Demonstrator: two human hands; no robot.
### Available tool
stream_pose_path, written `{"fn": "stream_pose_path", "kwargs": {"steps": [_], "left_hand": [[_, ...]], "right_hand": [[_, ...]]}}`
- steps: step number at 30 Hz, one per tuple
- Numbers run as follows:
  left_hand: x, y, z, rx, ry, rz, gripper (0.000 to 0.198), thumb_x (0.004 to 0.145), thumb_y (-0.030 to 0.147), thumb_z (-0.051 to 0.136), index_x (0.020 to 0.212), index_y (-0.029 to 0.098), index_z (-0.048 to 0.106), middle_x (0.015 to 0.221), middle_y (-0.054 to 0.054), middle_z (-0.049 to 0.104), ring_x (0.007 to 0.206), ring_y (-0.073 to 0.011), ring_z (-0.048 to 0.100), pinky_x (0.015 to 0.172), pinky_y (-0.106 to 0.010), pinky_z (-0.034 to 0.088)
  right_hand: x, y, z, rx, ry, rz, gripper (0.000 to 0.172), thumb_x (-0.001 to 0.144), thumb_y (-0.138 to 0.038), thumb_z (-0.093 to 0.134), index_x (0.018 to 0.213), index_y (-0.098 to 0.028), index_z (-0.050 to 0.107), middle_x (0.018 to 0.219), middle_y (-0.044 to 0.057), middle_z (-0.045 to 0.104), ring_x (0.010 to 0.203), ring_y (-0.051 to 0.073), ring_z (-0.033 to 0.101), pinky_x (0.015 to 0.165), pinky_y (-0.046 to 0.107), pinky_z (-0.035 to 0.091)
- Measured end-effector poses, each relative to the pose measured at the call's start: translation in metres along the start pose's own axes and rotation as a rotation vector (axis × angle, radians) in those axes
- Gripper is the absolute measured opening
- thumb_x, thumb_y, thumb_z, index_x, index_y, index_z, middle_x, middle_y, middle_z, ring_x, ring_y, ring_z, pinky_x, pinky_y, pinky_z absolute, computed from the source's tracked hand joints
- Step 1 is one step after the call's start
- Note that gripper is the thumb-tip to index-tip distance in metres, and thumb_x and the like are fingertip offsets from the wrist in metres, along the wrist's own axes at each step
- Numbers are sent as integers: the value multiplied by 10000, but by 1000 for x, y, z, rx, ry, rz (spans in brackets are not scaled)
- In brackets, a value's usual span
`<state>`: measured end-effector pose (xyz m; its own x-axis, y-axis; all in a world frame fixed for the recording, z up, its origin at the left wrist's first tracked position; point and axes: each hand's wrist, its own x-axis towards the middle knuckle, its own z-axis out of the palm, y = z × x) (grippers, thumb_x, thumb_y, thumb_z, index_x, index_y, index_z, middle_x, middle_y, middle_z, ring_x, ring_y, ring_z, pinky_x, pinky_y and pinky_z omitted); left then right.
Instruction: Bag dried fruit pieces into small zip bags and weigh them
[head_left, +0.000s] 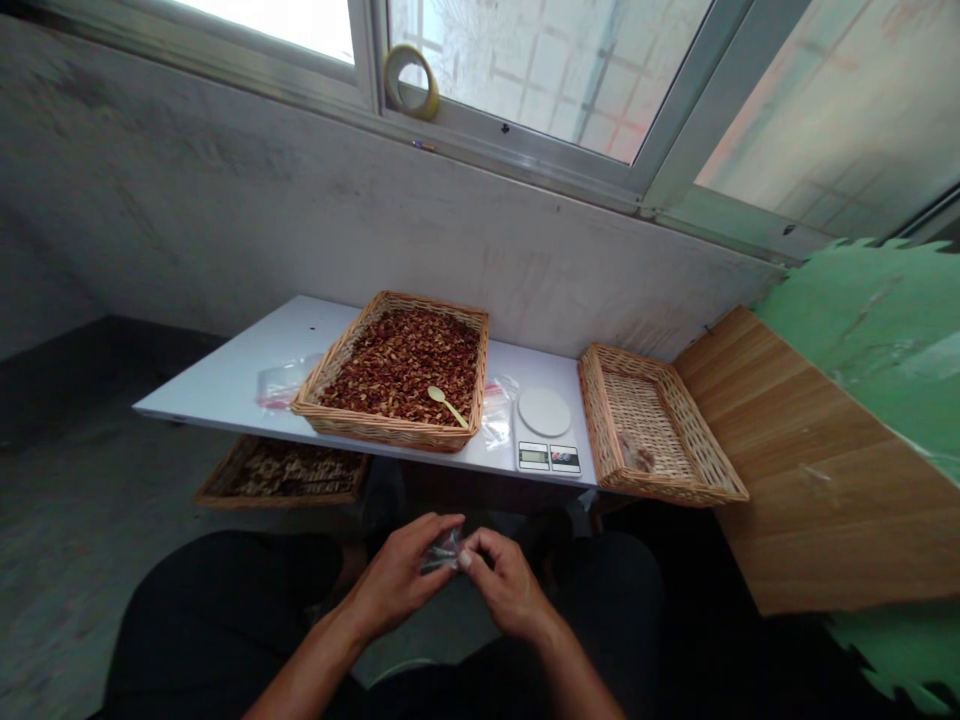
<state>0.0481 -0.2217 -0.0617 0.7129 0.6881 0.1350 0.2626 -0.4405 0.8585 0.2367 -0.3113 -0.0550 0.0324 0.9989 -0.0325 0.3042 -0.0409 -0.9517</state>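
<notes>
Just in front of the table's edge, above my lap, a small clear plastic bag (444,550) sits between my two hands. My left hand (399,572) is closed on it, thumb below and fingers above. My right hand (504,582) pinches the bag's right edge between thumb and fingers. What the bag contains is too small to make out. On the table beyond, a wicker basket (390,430) holds dried reddish-brown pieces, with a pale yellow spoon (448,406) lying on them.
A white kitchen scale (545,412) stands right of the basket, beside flat zip bags (498,412). Farther right, another wicker basket (709,440) holds a small filled bag (636,455). More bags (281,383) lie left. Below is a lower basket (281,470); tape (427,100) rests on the sill.
</notes>
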Motion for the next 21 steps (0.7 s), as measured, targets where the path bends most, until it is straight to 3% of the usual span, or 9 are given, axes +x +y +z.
{"fn": "stream_pose_path", "kwargs": {"steps": [5, 14, 21], "left_hand": [[6, 10, -6, -68, 51, -32, 478, 838, 216, 681, 1308, 285, 625, 1117, -40, 693, 1005, -189, 671, 885, -287, 532], [23, 19, -30, 23, 63, 69, 540, 823, 215, 698, 1349, 283, 598, 1171, -53, 698, 1071, -208, 661, 974, -346, 517], [50, 19, -66, 202, 124, 143, 482, 841, 227, 691, 1316, 259, 613, 1204, -67, 701, 1110, -233, 649, 998, -380, 500]], "right_hand": [[5, -11, -8, 13, -15, -99, 232, 880, -385, 733, 1061, -241, 740, 991, 23, 708, 903, 173, 643, 800, 268, 477], [34, -30, -21, -126, 36, -242, 65, 870, -258, 745, 917, -241, 788, 913, 23, 724, 852, 158, 674, 746, 260, 497], [75, -55, -24, -155, 60, -303, 51, 851, -224, 763, 886, -244, 793, 849, 6, 706, 798, 146, 655, 713, 251, 483]]}}
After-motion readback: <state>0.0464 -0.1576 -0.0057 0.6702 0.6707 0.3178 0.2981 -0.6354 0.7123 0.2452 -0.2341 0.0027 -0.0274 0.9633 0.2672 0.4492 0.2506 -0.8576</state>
